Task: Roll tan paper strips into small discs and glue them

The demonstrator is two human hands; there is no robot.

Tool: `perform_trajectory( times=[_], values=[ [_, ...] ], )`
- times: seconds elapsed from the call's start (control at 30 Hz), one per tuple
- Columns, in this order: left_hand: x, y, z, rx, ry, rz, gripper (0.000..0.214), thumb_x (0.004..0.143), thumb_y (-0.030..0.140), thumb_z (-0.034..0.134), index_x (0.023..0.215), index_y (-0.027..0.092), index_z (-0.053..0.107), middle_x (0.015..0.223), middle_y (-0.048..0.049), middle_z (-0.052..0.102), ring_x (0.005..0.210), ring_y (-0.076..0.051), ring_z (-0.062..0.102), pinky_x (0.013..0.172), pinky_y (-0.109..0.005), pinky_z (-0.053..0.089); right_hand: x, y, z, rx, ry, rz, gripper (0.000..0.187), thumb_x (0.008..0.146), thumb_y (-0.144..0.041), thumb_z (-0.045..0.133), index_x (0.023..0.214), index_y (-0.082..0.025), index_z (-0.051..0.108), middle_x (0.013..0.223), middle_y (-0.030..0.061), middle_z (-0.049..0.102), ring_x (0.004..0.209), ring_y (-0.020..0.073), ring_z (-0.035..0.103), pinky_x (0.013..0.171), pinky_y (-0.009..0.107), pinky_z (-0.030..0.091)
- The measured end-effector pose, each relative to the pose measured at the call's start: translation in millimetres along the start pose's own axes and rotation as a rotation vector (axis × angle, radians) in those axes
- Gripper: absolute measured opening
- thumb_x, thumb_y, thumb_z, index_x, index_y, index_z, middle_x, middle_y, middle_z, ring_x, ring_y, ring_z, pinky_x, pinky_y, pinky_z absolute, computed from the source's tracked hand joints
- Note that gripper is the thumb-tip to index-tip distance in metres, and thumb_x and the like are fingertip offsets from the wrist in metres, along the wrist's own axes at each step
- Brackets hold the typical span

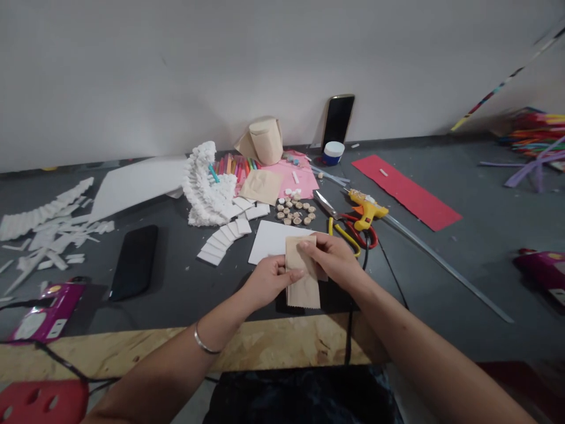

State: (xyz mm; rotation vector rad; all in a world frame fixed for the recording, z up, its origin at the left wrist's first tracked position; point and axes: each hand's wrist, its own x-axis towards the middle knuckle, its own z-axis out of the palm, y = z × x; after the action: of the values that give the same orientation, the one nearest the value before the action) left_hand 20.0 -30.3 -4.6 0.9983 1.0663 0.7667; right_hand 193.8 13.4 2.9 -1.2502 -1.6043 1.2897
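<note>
A small folded piece of brown paper (303, 285) with a jagged lower edge is held between both hands, over the near part of the table. My left hand (270, 280) pinches its left side, thumb on the front face. On the upper right, my right hand (333, 256) grips it with the thumb pressed near the top; its other fingers are partly hidden behind the paper. Just beyond lies a white sheet (267, 238). Several small round beige pieces (295, 211) sit past that sheet, and overlapping white squares (223, 240) lie to the left.
Right of my hands lie scissors (326, 205), a yellow glue gun (368, 209) with a long clear stick, and a red strip (406, 191). A dark phone (133, 262) and white paper scraps (57, 229) are at left. A brown paper roll (266, 141) stands near the wall.
</note>
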Motion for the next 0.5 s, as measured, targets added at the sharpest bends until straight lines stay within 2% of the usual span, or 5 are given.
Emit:
perform_trajectory(
  times=[0.13, 0.2, 0.33, 0.5],
  values=[
    [-2, 3, 1.7, -0.006, -0.041, 0.002, 0.047, 0.067, 0.052, 0.076, 0.091, 0.012, 0.068, 0.079, -0.0047, 0.073, 0.071, -0.018, 0.066, 0.068, -0.028, 0.051, 0, -1, 0, 0.082, 0.116, 0.046, 0.038, 0.081, -0.055, 0.060, 0.071, -0.018, 0.059, 0.057, -0.0037, 0.047, 0.051, 0.0093, 0.039, 0.048, 0.022, 0.030],
    [-2, 4, 2.6, -0.006, -0.042, -0.001, 0.047, 0.067, 0.052, 0.076, 0.090, 0.012, 0.068, 0.079, -0.0049, 0.073, 0.071, -0.018, 0.066, 0.068, -0.028, 0.051, -1, -3, 0, 0.093, 0.110, 0.049, 0.040, 0.081, -0.057, 0.059, 0.071, -0.018, 0.058, 0.054, -0.0047, 0.044, 0.048, 0.0089, 0.037, 0.046, 0.023, 0.029],
    [-1, 4, 3.1, -0.021, -0.043, -0.008, 0.047, 0.066, 0.052, 0.077, 0.090, 0.012, 0.069, 0.079, -0.0051, 0.074, 0.071, -0.017, 0.067, 0.068, -0.028, 0.051, -1, -4, 1, 0.034, 0.075, 0.003, 0.041, 0.079, -0.056, 0.062, 0.066, -0.018, 0.058, 0.056, -0.0035, 0.048, 0.049, 0.0091, 0.039, 0.045, 0.023, 0.029],
    [0, 7, 2.1, -0.046, -0.031, 0.012, 0.048, 0.067, 0.051, 0.077, 0.095, 0.012, 0.070, 0.087, -0.0074, 0.075, 0.079, -0.021, 0.069, 0.074, -0.031, 0.053, 6, -1, -12, 0.028, 0.235, -0.028, 0.042, 0.087, -0.055, 0.052, 0.069, -0.018, 0.059, 0.057, -0.0023, 0.051, 0.051, 0.0099, 0.044, 0.050, 0.023, 0.034]
  ],
)
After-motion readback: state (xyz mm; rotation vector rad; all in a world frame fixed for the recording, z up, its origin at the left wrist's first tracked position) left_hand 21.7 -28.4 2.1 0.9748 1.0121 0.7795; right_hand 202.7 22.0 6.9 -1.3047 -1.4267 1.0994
